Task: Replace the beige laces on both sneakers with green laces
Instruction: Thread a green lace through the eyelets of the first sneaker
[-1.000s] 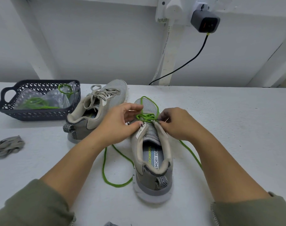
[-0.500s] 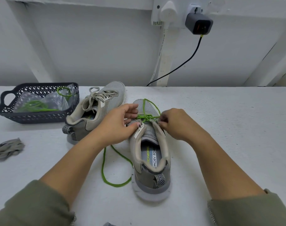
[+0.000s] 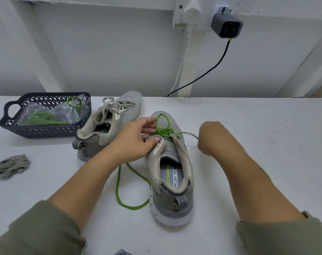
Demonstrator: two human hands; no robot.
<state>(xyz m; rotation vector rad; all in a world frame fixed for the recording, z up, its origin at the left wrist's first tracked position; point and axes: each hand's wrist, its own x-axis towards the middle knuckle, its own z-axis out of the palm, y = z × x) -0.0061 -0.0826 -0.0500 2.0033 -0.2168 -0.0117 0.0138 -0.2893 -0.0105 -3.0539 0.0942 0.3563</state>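
A grey sneaker (image 3: 172,183) stands in front of me, heel toward me, with a green lace (image 3: 163,130) threaded loosely through its eyelets. My left hand (image 3: 136,138) grips the sneaker's tongue and left eyelet edge. My right hand (image 3: 210,138) sits to the right of the shoe, fist curled, pulling a green lace strand taut out of the right eyelets. A loop of the same lace lies on the table left of the shoe. The second grey sneaker (image 3: 110,124), behind left, carries a beige lace (image 3: 110,109).
A dark mesh basket (image 3: 44,129) at the back left holds a plastic bag and more green lace (image 3: 44,118). A bundled beige lace (image 3: 11,165) lies at the left edge. A black cable (image 3: 208,72) drops from a wall charger (image 3: 226,26) behind the white table (image 3: 266,144).
My right hand has moved away to the right from the eyelets, drawing the green lace strand out with it. My left hand stays on the tongue.
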